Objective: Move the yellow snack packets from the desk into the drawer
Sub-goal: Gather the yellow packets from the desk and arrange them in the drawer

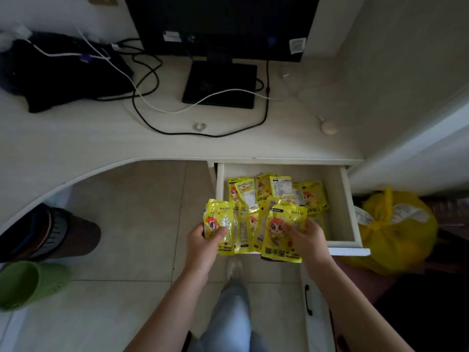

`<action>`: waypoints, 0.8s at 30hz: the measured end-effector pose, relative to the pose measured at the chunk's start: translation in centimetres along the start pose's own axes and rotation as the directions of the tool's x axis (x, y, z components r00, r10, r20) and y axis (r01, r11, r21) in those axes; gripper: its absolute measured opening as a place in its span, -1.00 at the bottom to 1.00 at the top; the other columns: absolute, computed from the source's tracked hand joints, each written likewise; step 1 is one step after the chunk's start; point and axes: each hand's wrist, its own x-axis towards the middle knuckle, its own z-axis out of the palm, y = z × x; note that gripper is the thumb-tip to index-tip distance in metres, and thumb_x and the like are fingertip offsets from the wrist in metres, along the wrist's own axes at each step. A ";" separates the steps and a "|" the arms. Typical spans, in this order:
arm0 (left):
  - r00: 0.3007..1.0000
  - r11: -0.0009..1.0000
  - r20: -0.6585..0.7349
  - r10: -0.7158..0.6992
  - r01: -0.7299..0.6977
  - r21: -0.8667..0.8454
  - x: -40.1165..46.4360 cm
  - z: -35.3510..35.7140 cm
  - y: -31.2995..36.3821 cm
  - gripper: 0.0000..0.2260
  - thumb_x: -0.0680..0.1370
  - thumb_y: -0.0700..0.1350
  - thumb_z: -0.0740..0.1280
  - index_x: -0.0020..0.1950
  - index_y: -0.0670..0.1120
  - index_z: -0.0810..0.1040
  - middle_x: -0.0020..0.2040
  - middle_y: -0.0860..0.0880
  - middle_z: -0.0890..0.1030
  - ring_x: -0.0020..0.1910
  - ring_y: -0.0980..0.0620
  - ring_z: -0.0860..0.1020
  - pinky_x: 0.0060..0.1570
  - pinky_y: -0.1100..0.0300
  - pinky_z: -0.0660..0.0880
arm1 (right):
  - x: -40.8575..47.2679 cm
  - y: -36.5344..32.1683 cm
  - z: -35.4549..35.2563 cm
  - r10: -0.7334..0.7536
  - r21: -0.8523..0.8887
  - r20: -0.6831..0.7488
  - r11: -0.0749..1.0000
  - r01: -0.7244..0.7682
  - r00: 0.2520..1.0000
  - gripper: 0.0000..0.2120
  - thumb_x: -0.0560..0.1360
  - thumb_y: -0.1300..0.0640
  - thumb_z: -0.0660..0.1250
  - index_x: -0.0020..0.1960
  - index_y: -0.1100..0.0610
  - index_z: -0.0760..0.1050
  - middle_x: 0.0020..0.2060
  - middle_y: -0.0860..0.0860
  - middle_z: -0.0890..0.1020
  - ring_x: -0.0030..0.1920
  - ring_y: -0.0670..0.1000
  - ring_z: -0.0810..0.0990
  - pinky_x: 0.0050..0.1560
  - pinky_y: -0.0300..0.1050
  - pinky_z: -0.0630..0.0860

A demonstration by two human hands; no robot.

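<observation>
Both hands hold a fanned bunch of yellow packets (253, 229) over the front edge of the open drawer (351, 199). The left hand (203, 240) grips the left end, thumb pressed across the top packet; the right hand (305, 240) grips the right end, thumb on the largest packet's face. More packets (279, 191) already lie loose in the drawer, and none can be seen on the bench (101, 138).

To finish the step well, I would carry the bunch further in over the drawer floor, lower it until it rests on the pile, then loosen both grips together so nothing slides over the front lip. Spreading them flat should let the drawer shut.

The packets are flat, glossy film pouches, slippery against each other, with crinkled edges and a printed cartoon figure. The drawer is white, smooth and shallow, with straight walls. The bench top is pale, matt and curved at its front edge
</observation>
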 end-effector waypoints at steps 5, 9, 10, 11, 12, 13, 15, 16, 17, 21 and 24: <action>0.996 0.997 0.057 -0.068 0.065 0.044 2.5 4.2 1.1 -0.91 0.46 -0.11 0.47 -0.10 -0.09 0.62 -0.25 -0.01 0.67 -0.28 0.07 0.61 -0.32 0.23 0.51 | 4.0 -0.9 -1.9 0.049 0.052 -0.007 0.997 -0.049 0.999 -0.78 0.45 0.11 0.44 0.05 0.17 0.55 -0.08 0.10 0.68 -0.07 0.11 0.67 -0.02 0.10 0.63; 0.986 0.988 0.090 -0.139 0.132 0.080 4.2 7.0 1.9 -0.84 0.46 -0.08 0.47 -0.03 -0.11 0.59 -0.16 -0.05 0.67 -0.20 0.03 0.61 -0.22 0.16 0.52 | 7.0 -1.1 -2.7 0.096 0.106 0.022 0.989 -0.098 0.995 -0.71 0.46 0.17 0.43 0.15 0.18 0.51 -0.06 0.09 0.67 -0.07 0.10 0.68 -0.08 0.06 0.63; 0.982 0.984 0.099 -0.158 0.149 0.094 4.5 7.6 2.0 -0.82 0.47 -0.07 0.47 -0.01 -0.10 0.58 -0.14 -0.04 0.66 -0.18 0.05 0.60 -0.21 0.16 0.52 | 7.8 -1.1 -2.9 0.103 0.106 0.032 0.989 -0.106 0.994 -0.69 0.45 0.18 0.43 0.17 0.17 0.49 -0.05 0.08 0.67 -0.06 0.09 0.67 -0.11 0.04 0.63; 0.978 0.979 0.107 -0.181 0.169 0.114 4.8 8.1 1.9 -0.81 0.47 -0.05 0.46 0.01 -0.08 0.56 -0.11 -0.03 0.66 -0.17 0.07 0.60 -0.19 0.15 0.53 | 8.4 -1.0 -3.0 0.105 0.092 0.039 0.990 -0.109 0.994 -0.66 0.45 0.18 0.44 0.19 0.15 0.47 -0.05 0.07 0.66 -0.07 0.07 0.67 -0.15 0.00 0.63; 0.973 0.973 0.107 -0.204 0.190 0.130 5.2 8.7 1.8 -0.79 0.47 -0.03 0.46 0.03 -0.07 0.56 -0.09 -0.03 0.65 -0.15 0.08 0.59 -0.15 0.13 0.54 | 9.2 -0.9 -3.1 0.109 0.069 0.045 0.991 -0.112 0.993 -0.66 0.44 0.18 0.44 0.18 0.15 0.46 -0.07 0.04 0.66 -0.08 0.03 0.66 -0.20 -0.05 0.61; 0.969 0.967 0.104 -0.225 0.208 0.149 5.5 9.1 1.4 -0.76 0.46 -0.01 0.46 0.04 -0.07 0.56 -0.07 -0.03 0.65 -0.14 0.08 0.59 -0.09 0.09 0.56 | 9.8 -0.7 -3.2 0.112 0.046 0.049 0.992 -0.115 0.992 -0.66 0.44 0.18 0.45 0.18 0.14 0.45 -0.08 0.03 0.65 -0.10 0.00 0.65 -0.25 -0.09 0.59; 0.961 0.951 0.090 -0.260 0.240 0.193 6.1 10.2 1.1 -0.67 0.44 0.05 0.47 0.10 -0.09 0.57 -0.01 -0.05 0.65 -0.09 0.03 0.60 0.02 -0.01 0.58 | 11.2 -0.1 -3.5 0.126 -0.011 0.067 0.992 -0.126 0.990 -0.67 0.44 0.18 0.45 0.16 0.13 0.45 -0.09 0.02 0.64 -0.12 -0.01 0.64 -0.26 -0.13 0.56; 0.955 0.943 0.085 -0.286 0.264 0.205 6.3 10.7 0.9 -0.59 0.43 0.09 0.48 0.17 -0.10 0.55 0.05 -0.07 0.64 -0.03 -0.01 0.59 0.08 -0.05 0.57 | 12.0 0.2 -3.7 0.133 -0.047 0.085 0.991 -0.129 0.988 -0.70 0.45 0.18 0.44 0.13 0.12 0.46 -0.10 0.01 0.64 -0.13 -0.02 0.63 -0.27 -0.14 0.55; 0.947 0.933 0.081 -0.312 0.290 0.211 6.5 11.3 0.9 -0.49 0.42 0.11 0.47 0.27 -0.12 0.50 0.15 -0.08 0.61 0.06 -0.05 0.58 0.13 -0.06 0.54 | 12.7 0.5 -3.9 0.137 -0.072 0.108 0.989 -0.130 0.985 -0.75 0.45 0.19 0.43 0.09 0.10 0.46 -0.13 0.00 0.63 -0.15 -0.03 0.62 -0.27 -0.16 0.54; 0.931 0.916 0.062 -0.360 0.341 0.212 7.9 13.5 0.4 -0.51 0.48 0.06 0.43 0.31 -0.14 0.45 0.08 -0.03 0.58 0.01 -0.01 0.54 0.00 0.08 0.46 | 15.3 2.1 -4.3 0.185 -0.152 0.178 0.975 -0.159 0.966 -0.72 0.46 0.20 0.42 0.14 0.08 0.45 -0.12 0.01 0.65 -0.17 0.00 0.64 -0.28 -0.17 0.54; 0.923 0.920 0.084 -0.376 0.361 0.151 8.6 14.8 -0.3 -0.60 0.51 -0.05 0.41 0.29 -0.15 0.45 -0.18 0.12 0.45 -0.21 0.16 0.43 -0.05 0.14 0.34 | 17.0 3.7 -4.2 0.240 -0.247 0.220 0.951 -0.184 0.946 -0.64 0.45 0.17 0.43 0.22 0.08 0.47 -0.06 0.06 0.68 -0.15 0.04 0.67 -0.30 -0.14 0.57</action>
